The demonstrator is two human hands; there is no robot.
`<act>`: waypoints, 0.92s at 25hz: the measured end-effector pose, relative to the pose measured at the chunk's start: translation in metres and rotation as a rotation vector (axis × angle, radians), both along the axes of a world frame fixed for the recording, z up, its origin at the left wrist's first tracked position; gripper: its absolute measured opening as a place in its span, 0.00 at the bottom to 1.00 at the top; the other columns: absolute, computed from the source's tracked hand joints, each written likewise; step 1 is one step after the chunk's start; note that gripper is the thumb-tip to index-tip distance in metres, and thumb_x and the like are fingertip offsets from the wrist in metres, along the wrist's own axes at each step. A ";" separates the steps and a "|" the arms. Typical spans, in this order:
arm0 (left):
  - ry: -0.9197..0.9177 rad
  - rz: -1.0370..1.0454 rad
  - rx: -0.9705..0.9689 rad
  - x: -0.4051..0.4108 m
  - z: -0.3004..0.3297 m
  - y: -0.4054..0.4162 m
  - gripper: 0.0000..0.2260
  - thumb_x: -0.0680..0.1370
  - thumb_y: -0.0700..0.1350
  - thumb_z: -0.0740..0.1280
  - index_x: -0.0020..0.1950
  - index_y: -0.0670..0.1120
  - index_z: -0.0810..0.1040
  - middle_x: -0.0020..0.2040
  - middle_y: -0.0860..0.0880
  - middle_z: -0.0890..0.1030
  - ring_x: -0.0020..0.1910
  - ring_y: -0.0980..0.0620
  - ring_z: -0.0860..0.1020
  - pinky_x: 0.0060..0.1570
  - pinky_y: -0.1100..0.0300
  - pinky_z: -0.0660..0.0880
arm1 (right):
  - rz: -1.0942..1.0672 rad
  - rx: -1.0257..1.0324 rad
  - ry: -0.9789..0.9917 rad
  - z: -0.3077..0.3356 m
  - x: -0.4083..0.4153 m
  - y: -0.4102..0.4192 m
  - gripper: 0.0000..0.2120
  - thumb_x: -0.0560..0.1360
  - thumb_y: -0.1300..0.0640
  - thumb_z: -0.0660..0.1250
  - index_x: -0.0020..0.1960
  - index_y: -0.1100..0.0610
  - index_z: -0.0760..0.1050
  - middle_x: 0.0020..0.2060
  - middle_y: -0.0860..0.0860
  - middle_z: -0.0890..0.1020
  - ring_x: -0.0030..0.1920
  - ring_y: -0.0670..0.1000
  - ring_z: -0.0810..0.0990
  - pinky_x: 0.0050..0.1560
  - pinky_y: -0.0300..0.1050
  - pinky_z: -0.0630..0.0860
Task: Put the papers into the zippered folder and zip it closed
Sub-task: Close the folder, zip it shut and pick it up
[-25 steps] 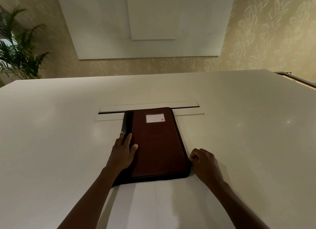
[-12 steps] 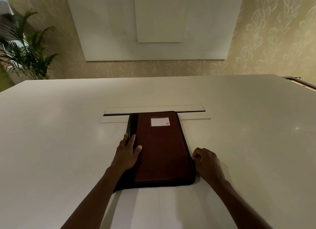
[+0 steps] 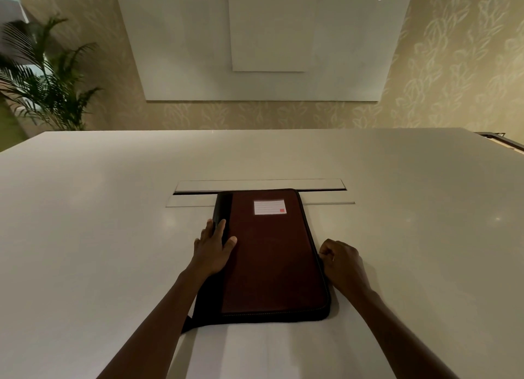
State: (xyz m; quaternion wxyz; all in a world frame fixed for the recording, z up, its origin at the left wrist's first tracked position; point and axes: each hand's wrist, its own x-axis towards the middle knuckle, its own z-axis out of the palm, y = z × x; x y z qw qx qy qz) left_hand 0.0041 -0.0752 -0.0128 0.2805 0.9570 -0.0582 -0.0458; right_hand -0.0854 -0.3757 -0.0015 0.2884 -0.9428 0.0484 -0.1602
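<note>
My flat left hand (image 3: 211, 251) presses the closed dark-red, black-edged zippered folder (image 3: 272, 254) at centre frame on the white table (image 3: 99, 237); my curled right hand (image 3: 341, 261) pinches at its right edge.

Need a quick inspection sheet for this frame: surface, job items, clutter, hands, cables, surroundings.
Surface: pale table with a slot cover in the middle.
Job's things: maroon zippered folder lies flat, cover down, white label on top; papers not visible.
Clutter: nothing seen.
Hands: left hand rests flat on the folder's spine side; right hand curled at the right edge, apparently pinching the zip pull, which is too small to confirm.
Cables: nothing seen.
Surroundings: potted palm at left, white wall panel, leaf-patterned wallpaper.
</note>
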 end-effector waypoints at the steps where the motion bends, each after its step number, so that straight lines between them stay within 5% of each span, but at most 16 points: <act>1: 0.005 0.001 -0.002 0.003 0.000 0.000 0.30 0.82 0.58 0.53 0.80 0.52 0.45 0.80 0.43 0.42 0.79 0.44 0.43 0.76 0.42 0.42 | 0.006 0.003 0.002 0.000 0.004 0.000 0.06 0.74 0.66 0.66 0.40 0.59 0.78 0.36 0.51 0.81 0.35 0.50 0.78 0.35 0.44 0.75; 11: 0.051 0.008 -0.072 0.036 0.002 0.003 0.29 0.82 0.59 0.52 0.80 0.54 0.45 0.81 0.44 0.46 0.79 0.47 0.42 0.75 0.42 0.37 | -0.004 0.069 0.006 0.002 0.048 -0.003 0.06 0.73 0.66 0.66 0.39 0.59 0.79 0.36 0.51 0.83 0.38 0.51 0.80 0.40 0.49 0.79; 23: 0.058 0.039 -0.017 0.077 0.000 0.000 0.29 0.82 0.60 0.53 0.79 0.56 0.44 0.81 0.45 0.47 0.79 0.47 0.42 0.73 0.40 0.36 | -0.037 0.197 0.038 -0.005 0.108 -0.013 0.07 0.72 0.64 0.69 0.38 0.54 0.79 0.35 0.45 0.82 0.39 0.43 0.79 0.37 0.35 0.70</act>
